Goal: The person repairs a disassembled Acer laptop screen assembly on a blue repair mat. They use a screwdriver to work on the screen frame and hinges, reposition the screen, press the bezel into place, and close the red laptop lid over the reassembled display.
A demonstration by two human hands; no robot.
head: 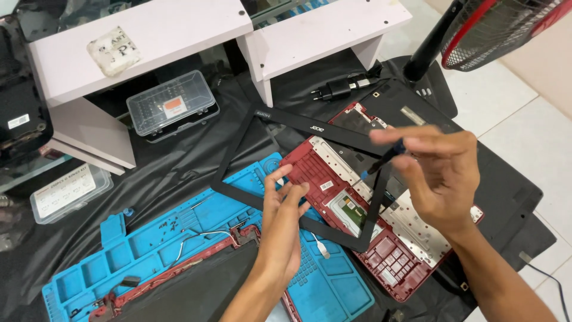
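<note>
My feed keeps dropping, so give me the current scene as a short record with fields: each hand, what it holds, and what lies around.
left hand: left hand open, fingertips at the inner edge of the black screen bezel
right hand: right hand pinches a small screwdriver, tip pointing down-left
under the hands: red laptop base, opened, partly framed by the bezel
work surface: blue repair mat on a black sheet
nearby: clear bit case, black power adapter, fan, white stand
</note>
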